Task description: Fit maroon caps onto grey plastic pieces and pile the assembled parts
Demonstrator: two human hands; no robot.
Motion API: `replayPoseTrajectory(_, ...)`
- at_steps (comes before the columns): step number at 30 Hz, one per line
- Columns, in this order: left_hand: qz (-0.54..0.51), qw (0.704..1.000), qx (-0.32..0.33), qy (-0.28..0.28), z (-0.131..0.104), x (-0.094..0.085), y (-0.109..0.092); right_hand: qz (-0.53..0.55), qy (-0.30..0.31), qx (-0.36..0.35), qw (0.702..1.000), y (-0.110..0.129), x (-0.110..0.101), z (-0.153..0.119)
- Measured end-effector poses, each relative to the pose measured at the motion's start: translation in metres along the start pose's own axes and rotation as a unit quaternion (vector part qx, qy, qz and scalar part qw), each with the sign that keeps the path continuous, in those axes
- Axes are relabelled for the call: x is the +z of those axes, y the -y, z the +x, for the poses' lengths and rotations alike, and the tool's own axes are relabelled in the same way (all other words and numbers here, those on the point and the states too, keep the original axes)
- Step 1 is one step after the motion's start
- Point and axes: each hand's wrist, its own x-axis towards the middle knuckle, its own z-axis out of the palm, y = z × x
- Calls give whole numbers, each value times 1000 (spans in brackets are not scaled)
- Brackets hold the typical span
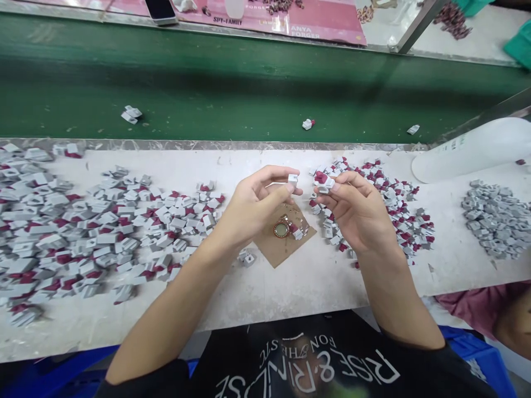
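Observation:
Between the thumb and fingers of my left hand [261,202] is a small light-grey plastic piece [292,179]. My right hand [359,207] pinches a grey and dark-red plastic piece [323,181] by its edge. The two pieces are held apart, facing each other above the table. Below them lies a brown cardboard square [277,255] bearing a small round dish [281,229] with an orange rim and pale contents. Another grey and dark-red piece [296,231] rests beside that dish.
Grey and dark-red pieces [95,232] cover the table's left side; a similar heap [398,204] lies behind my right hand. Plain grey parts [498,218] sit far right near a white bottle [477,149]. Beyond the edge runs a green belt [215,83]. Someone's arm [514,326] shows at right.

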Motion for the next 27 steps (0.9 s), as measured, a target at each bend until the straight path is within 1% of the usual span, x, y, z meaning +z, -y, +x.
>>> replayPoseTrajectory(2, -6, 1000, 7, 2, -2, 2, 0, 17, -7, -4, 1000, 1, 1, -1)
replayPoseTrajectory(6, -29, 999, 11, 18, -2, 8, 0, -13, -7, -15, 1000, 3, 4, -3)
replayPoseTrajectory(9, -34, 999, 5, 32, -3, 11, 2, -2, -16, -22, 1000, 3, 7, -4)
replayPoseTrajectory(14, -4, 1000, 7, 22, -5, 9, 4, -16, -19, -23, 999, 3, 8, -4)
replayPoseTrajectory(20, -9, 1000, 9, 19, -4, 10, 3, -26, -39, -38, 998, 3, 13, -6)
replayPoseTrajectory(24, 0, 999, 24, 36, -4, 9, 4, -39, -59, -62, 996, 5, 16, -9)
replayPoseTrajectory(27, 7, 998, 46, 43, -4, 7, 6, -47, -46, -73, 995, 8, 16, -9)
